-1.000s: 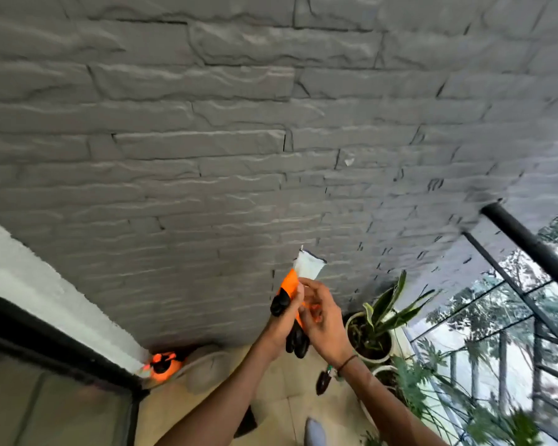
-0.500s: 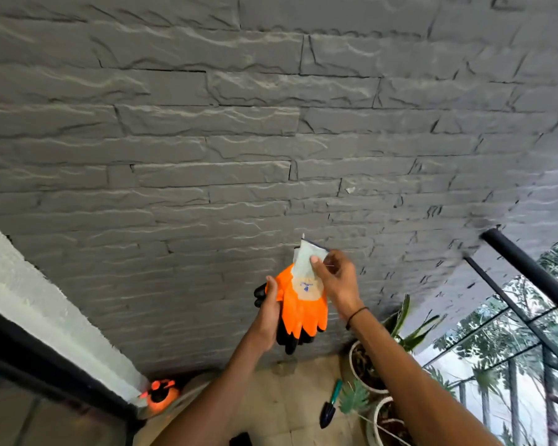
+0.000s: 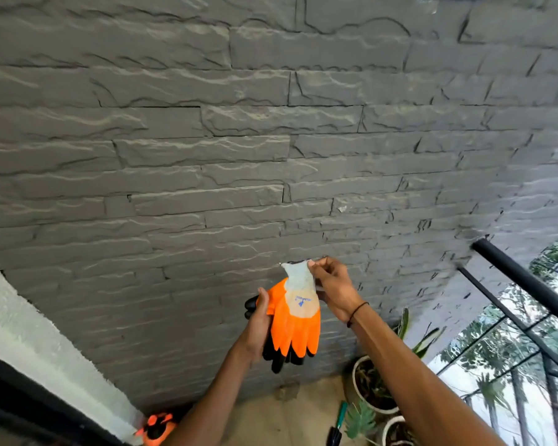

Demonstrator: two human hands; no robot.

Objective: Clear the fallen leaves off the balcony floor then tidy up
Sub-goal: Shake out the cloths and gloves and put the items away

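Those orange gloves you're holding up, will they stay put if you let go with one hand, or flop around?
The orange gloves look floppy: their fingers hang straight down below the left hand. The knit cuff bends where the right hand pinches it, so probably soft and light. The coated palms look rubbery, likely grippy rather than slippery.

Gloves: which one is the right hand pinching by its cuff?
The orange glove in front; the right hand pinches its pale cuff. The black glove hangs behind it, against the left hand.
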